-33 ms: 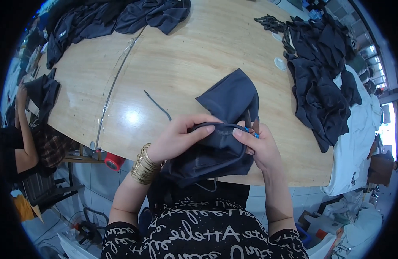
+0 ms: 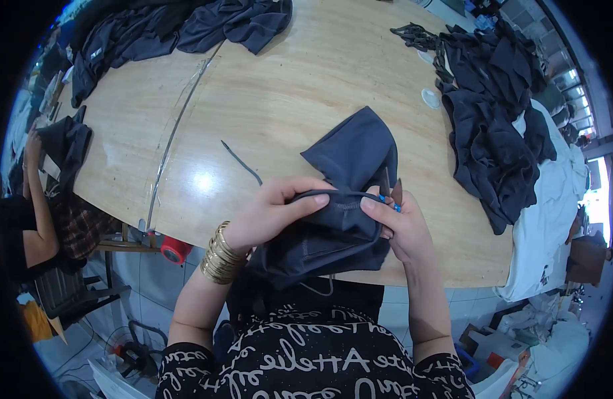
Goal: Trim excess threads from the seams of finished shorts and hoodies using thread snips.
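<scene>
Nearest to me, the left hand (image 2: 276,207) is narrow, pinching the edge of one dark garment (image 2: 336,243). The right hand (image 2: 407,219) presses the same edge under its thumb and also carries one pair of snips (image 2: 397,193) — I think so that the stitching lies taut between both thumbs. The garment is at the near edge of the surface (image 2: 253,106), one flap lying flat. One dark cord (image 2: 239,159) lies to its left; whether they join, I cannot tell. Farther, I count two white discs (image 2: 431,98) and two cloth heaps — one at right (image 2: 486,133), one at far left (image 2: 220,30).
</scene>
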`<state>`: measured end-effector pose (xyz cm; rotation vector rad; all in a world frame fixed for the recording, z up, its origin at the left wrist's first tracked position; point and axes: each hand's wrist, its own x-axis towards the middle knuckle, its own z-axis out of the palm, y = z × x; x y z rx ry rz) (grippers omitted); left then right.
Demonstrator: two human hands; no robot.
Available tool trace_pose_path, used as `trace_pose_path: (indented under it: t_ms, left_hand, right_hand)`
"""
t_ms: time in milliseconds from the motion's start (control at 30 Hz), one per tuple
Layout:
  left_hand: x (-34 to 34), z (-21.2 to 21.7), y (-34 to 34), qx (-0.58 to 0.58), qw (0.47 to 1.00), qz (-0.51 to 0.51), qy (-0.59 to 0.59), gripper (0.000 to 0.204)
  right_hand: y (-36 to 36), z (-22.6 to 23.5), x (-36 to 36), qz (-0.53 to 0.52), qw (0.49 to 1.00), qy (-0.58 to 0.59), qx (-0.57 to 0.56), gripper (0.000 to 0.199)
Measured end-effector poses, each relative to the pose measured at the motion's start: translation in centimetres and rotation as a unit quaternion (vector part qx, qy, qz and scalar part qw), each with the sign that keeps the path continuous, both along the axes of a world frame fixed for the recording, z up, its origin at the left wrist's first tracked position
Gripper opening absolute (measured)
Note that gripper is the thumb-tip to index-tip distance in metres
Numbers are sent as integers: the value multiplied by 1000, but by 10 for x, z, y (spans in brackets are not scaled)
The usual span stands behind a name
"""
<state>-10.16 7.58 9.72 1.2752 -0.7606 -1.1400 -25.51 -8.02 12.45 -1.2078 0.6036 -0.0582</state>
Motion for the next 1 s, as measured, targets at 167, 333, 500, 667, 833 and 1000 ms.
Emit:
trace_pose_path:
  t_ms: [167, 333, 500, 667, 833, 1000]
  left_hand:
    - [-3, 7, 5, 11, 992, 19, 122, 24]
    - [-5, 14, 2, 32, 995, 6, 90, 21]
    - [-10, 16, -5, 70, 997, -9, 31, 24]
    - [-14, 12, -9, 76, 995, 16, 66, 25]
    - [-13, 15, -9, 57, 997, -2, 56, 25]
    - [-18, 15, -10, 32, 997, 38, 59, 23]
  right_hand:
    - [2, 0, -3, -37, 999, -10, 7, 13]
    - [-3, -5, -6, -34, 999, -25, 4, 14]
    - [2, -17, -2, -4, 883, -45, -467, 26]
    - [7, 5, -12, -72, 792, -44, -604, 38]
    - [11, 9, -29, 7, 753, -63, -655, 34]
    - [42, -2, -16, -86, 925, -69, -363, 30]
